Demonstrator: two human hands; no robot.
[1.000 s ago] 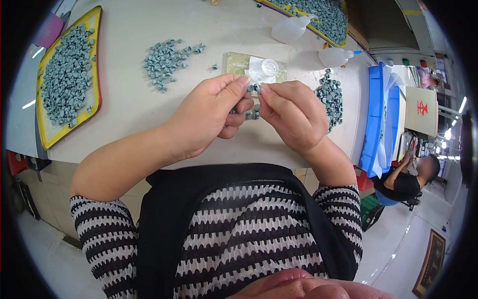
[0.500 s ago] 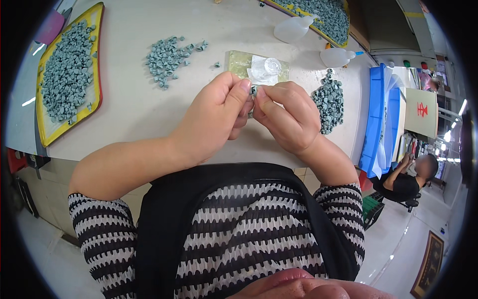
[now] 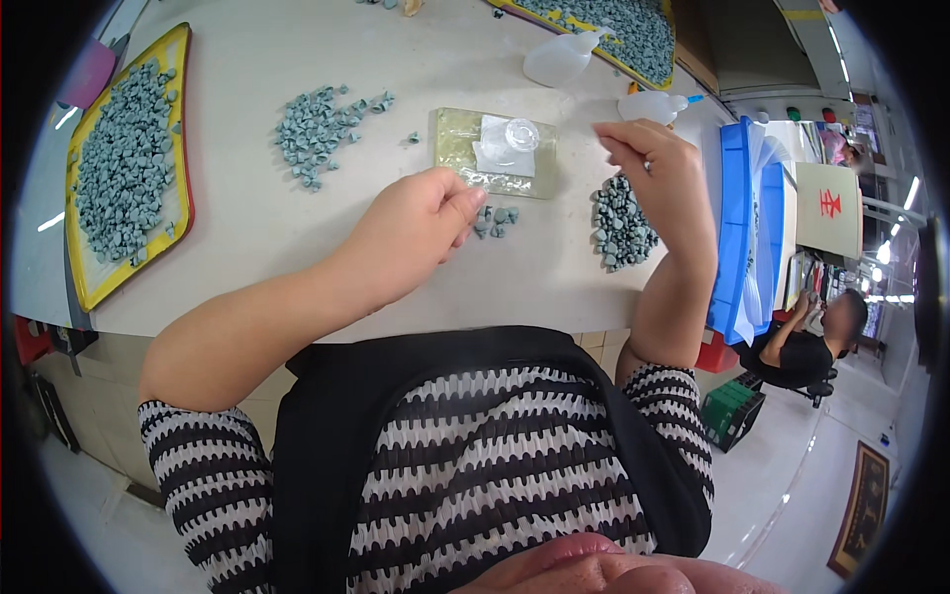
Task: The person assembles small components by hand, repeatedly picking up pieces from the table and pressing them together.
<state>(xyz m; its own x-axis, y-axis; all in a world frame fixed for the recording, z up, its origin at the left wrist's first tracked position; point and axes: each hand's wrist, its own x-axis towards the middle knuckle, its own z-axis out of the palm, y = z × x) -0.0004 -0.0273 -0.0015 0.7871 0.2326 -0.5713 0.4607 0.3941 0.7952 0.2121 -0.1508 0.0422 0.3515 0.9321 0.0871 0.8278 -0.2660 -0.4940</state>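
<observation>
My left hand (image 3: pixel 424 226) is closed over the near table, thumb pressed against the curled fingers. Whatever it holds, if anything, is hidden. Just beside its fingertips lie several small grey-green cap-like pieces (image 3: pixel 498 220). Above the right-hand pile of grey-green pieces (image 3: pixel 623 228), my right hand (image 3: pixel 661 178) hovers with its fingers stretched leftward and a gap showing by the thumb. I see nothing in it. Between the hands and farther back, a clear greenish block (image 3: pixel 455 148) carries a white sheet (image 3: pixel 492 160) and a small clear round dish (image 3: pixel 522 135).
A loose pile of cap-like pieces (image 3: pixel 319 129) lies left of the block. Yellow-rimmed trays full of them stand at far left (image 3: pixel 183 198) and far back (image 3: pixel 676 59). Two squeeze bottles (image 3: pixel 556 61) stand behind; a blue bin (image 3: pixel 730 228) is at right. Another person (image 3: pixel 792 346) sits beyond.
My hands have parted. The right hand moved right and away, over the right pile; the left stayed near the middle, slightly lower, uncovering the few pieces on the table.
</observation>
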